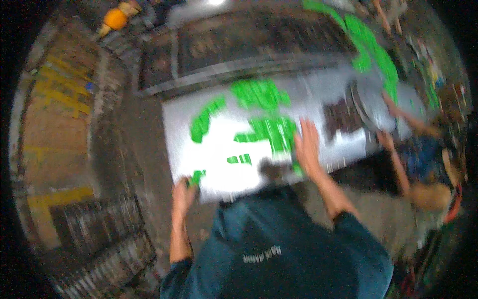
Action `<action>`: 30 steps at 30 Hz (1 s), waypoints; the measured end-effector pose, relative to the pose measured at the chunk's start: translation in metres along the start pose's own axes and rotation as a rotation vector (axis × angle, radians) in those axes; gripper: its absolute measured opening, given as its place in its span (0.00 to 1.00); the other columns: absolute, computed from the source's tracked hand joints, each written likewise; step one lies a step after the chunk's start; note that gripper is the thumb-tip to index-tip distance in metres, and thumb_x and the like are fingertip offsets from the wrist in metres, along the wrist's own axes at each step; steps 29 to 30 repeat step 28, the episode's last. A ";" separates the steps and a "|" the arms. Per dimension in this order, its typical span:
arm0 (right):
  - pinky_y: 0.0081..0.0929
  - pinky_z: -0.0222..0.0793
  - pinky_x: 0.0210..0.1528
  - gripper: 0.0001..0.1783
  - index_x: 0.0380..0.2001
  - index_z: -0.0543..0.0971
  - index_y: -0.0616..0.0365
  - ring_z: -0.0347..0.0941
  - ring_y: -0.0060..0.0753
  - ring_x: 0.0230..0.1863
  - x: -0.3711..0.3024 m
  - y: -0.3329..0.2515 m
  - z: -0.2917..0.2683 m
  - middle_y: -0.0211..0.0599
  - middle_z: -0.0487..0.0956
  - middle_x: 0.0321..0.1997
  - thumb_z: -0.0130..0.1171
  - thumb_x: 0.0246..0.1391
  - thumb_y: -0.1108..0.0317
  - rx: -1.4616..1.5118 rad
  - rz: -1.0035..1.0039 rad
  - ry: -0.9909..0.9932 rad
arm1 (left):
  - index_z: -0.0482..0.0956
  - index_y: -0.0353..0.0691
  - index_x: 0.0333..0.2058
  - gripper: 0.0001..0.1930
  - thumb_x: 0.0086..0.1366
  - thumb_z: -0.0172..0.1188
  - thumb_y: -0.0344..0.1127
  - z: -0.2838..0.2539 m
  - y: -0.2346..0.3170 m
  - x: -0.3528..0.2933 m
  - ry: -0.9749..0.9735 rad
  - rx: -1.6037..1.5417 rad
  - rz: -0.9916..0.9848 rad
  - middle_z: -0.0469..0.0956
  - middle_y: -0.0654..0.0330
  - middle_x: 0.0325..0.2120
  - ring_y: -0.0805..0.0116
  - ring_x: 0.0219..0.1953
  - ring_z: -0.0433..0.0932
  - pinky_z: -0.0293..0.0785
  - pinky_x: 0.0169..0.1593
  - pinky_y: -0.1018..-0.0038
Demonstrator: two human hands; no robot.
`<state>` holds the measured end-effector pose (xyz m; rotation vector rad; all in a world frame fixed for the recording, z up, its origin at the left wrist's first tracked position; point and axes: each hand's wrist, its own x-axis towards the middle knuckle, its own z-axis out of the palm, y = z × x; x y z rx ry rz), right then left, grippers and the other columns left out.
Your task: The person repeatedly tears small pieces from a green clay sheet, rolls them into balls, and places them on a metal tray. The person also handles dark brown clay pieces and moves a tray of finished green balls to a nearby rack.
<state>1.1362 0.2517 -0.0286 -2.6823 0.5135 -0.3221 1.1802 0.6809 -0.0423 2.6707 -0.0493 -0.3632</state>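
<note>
The picture is badly blurred by motion. A shiny white-grey table [184, 129] carries several bright green pieces [271, 129]. My right hand [307, 148] lies flat on the table with its fingers apart, just right of the green pieces and touching their edge. My left hand [182, 195] is at the table's near left corner, beside a small green scrap [196, 177]. The blur hides whether its fingers grip the scrap or the table edge. My teal sleeves and shirt fill the lower middle.
Another person crouches at the right, their hands [389, 124] by a round metal dish [371, 102] and a dark patch [343, 117]. More green pieces [371, 47] trail to the far right. A dark tray [249, 45] lies beyond the table, an orange object [115, 19] at top left.
</note>
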 end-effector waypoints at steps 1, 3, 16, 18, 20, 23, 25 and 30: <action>0.57 0.36 0.68 0.31 0.64 0.58 0.58 0.45 0.58 0.69 -0.006 -0.011 -0.017 0.57 0.55 0.67 0.45 0.58 0.59 -0.012 -0.087 0.031 | 0.74 0.31 0.42 0.18 0.56 0.60 0.37 -0.005 0.001 -0.004 -0.062 -0.085 0.088 0.78 0.45 0.38 0.51 0.39 0.78 0.74 0.42 0.63; 0.61 0.28 0.68 0.33 0.64 0.58 0.58 0.39 0.58 0.71 -0.027 0.005 0.028 0.54 0.52 0.69 0.46 0.57 0.57 -0.219 -0.112 0.022 | 0.73 0.32 0.42 0.15 0.57 0.58 0.33 0.010 0.008 -0.001 -0.162 -0.593 -0.039 0.78 0.53 0.37 0.62 0.35 0.77 0.74 0.39 0.69; 0.43 0.69 0.30 0.18 0.43 0.72 0.51 0.73 0.49 0.29 -0.026 0.085 -0.016 0.45 0.75 0.25 0.59 0.47 0.62 -0.150 -0.025 -0.788 | 0.79 0.35 0.26 0.09 0.56 0.65 0.35 0.019 0.034 0.044 -0.172 -0.342 -0.060 0.74 0.60 0.16 0.71 0.20 0.73 0.70 0.27 0.71; 0.30 0.66 0.26 0.19 0.43 0.73 0.50 0.67 0.27 0.24 0.036 0.092 -0.064 0.31 0.70 0.21 0.61 0.45 0.73 0.317 -0.161 -0.452 | 0.80 0.35 0.34 0.07 0.59 0.62 0.33 0.023 0.051 0.041 -0.264 -0.788 -0.200 0.75 0.64 0.18 0.75 0.21 0.72 0.69 0.26 0.75; 0.37 0.72 0.41 0.30 0.54 0.71 0.54 0.76 0.41 0.37 0.127 0.076 -0.128 0.45 0.79 0.35 0.62 0.46 0.61 0.188 0.191 -0.427 | 0.78 0.34 0.42 0.11 0.60 0.60 0.29 0.007 0.086 0.044 -0.320 -1.101 -0.270 0.75 0.66 0.21 0.79 0.22 0.72 0.69 0.25 0.80; 0.34 0.72 0.43 0.21 0.42 0.79 0.60 0.78 0.40 0.40 0.254 0.151 -0.156 0.49 0.80 0.39 0.62 0.44 0.63 0.382 -0.046 0.034 | 0.75 0.32 0.49 0.18 0.60 0.61 0.29 0.001 0.118 0.051 -0.289 -1.101 -0.288 0.78 0.61 0.27 0.76 0.25 0.75 0.72 0.29 0.80; 0.39 0.71 0.46 0.21 0.42 0.80 0.58 0.77 0.48 0.43 0.331 0.198 -0.165 0.50 0.80 0.42 0.63 0.42 0.61 0.107 -0.038 0.236 | 0.76 0.32 0.48 0.18 0.59 0.61 0.30 0.000 0.125 0.056 -0.250 -0.965 -0.326 0.78 0.59 0.31 0.74 0.28 0.76 0.73 0.32 0.80; 0.40 0.72 0.45 0.23 0.47 0.77 0.57 0.79 0.42 0.42 0.389 0.218 -0.140 0.48 0.80 0.43 0.63 0.46 0.65 -0.189 0.142 0.241 | 0.76 0.34 0.48 0.22 0.59 0.64 0.41 0.024 0.073 0.041 -0.029 -0.188 0.072 0.80 0.49 0.37 0.54 0.40 0.80 0.73 0.47 0.64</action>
